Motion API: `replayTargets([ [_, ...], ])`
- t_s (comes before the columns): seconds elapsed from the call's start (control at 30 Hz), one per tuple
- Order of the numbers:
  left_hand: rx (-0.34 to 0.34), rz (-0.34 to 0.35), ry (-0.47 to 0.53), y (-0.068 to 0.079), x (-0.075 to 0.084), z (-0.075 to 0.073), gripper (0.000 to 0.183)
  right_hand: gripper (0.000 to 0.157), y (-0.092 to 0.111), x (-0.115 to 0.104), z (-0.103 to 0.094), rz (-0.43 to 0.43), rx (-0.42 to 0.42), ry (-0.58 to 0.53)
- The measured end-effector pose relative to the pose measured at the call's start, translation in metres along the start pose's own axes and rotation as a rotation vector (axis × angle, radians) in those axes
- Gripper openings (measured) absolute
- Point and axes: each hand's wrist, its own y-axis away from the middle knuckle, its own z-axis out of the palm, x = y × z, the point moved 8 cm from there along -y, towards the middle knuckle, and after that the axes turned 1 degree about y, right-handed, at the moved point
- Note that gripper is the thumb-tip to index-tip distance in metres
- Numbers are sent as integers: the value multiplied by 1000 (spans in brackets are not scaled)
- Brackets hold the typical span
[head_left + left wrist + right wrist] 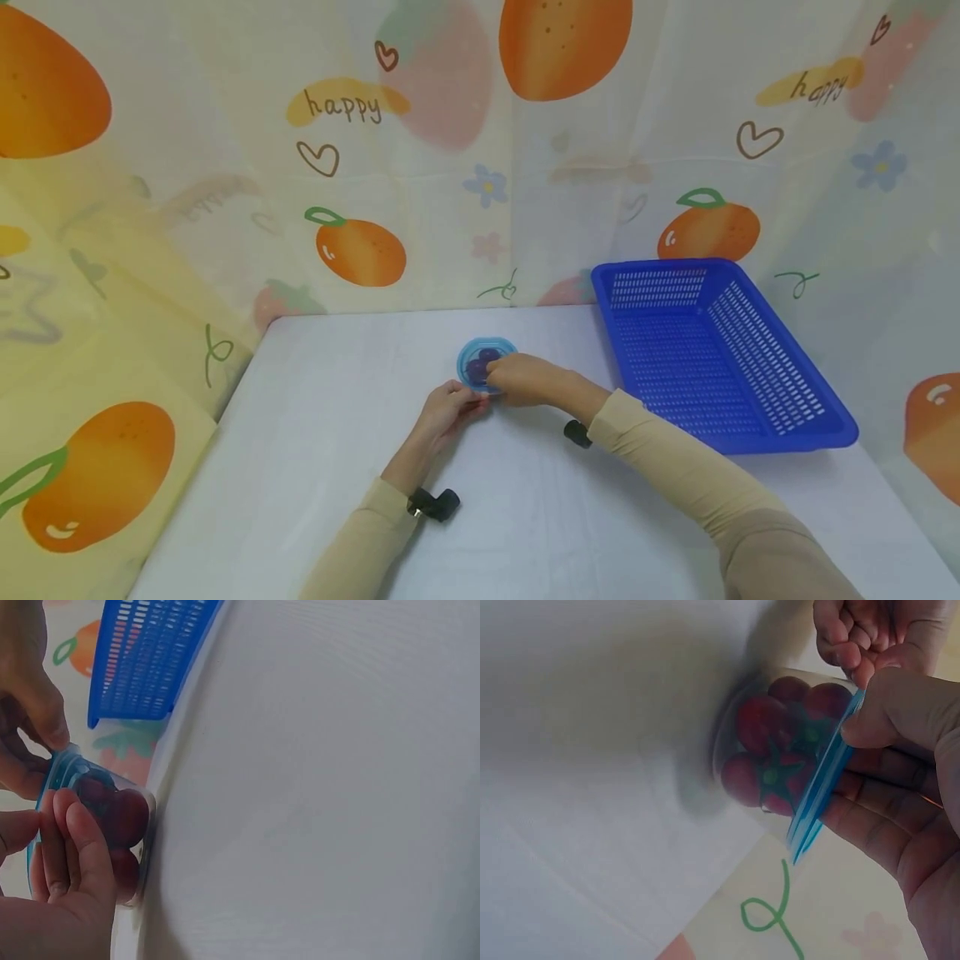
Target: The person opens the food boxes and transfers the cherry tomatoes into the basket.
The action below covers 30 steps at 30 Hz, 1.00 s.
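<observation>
A: Head view first: what could go wrong?
B: Tipping, I'd say. The blue lid [487, 342] lies under the fingertips of the right hand [531, 380], and the left hand [442, 412] meets its near edge; uneven pulling could topple everything. The right sleeve [675, 454] slants in from the right, the left sleeve [363, 533] from below. The blue basket [686, 358] sits to the right of the right fingers

A: And from the left wrist?
B: The clear tub [151, 806] is just beyond the left fingers, with tomatoes [129, 817] inside. If the lid came away suddenly, the jolt might spill them. The left fingers curl side by side, thumb close to their tips at the lid's edge; whether they pinch it, I cannot tell

A: Right wrist, then?
B: The lid might slip or bend if lifted from one side only. The right hand clamps it, thumb over the rim, other fingers stretched along its top. Beneath those fingers, the tub stands on the white table [577, 825]
</observation>
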Motion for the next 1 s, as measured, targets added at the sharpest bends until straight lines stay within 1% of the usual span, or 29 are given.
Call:
replayTargets([
  [0.2, -2, 4, 22, -2, 1, 2, 6, 12, 0, 4, 1, -5, 20, 0],
  [0.37, 26, 11, 24, -2, 1, -2, 6, 15, -1, 1, 3, -18, 38, -2],
  [0.43, 27, 9, 22, -2, -1, -3, 6, 16, -2, 0, 4, -20, 40, 11],
  [0.6, 2, 8, 13, -3, -3, -1, 6, 14, -1, 1, 8, 6, 39, 58],
  [0.8, 17, 6, 30, -5, -4, 0, 9, 14, -1, -3, 6, -12, 51, 133],
  [1.0, 10, 5, 37, -6, -4, 0, 8, 14, -2, -3, 6, -19, 71, 151],
])
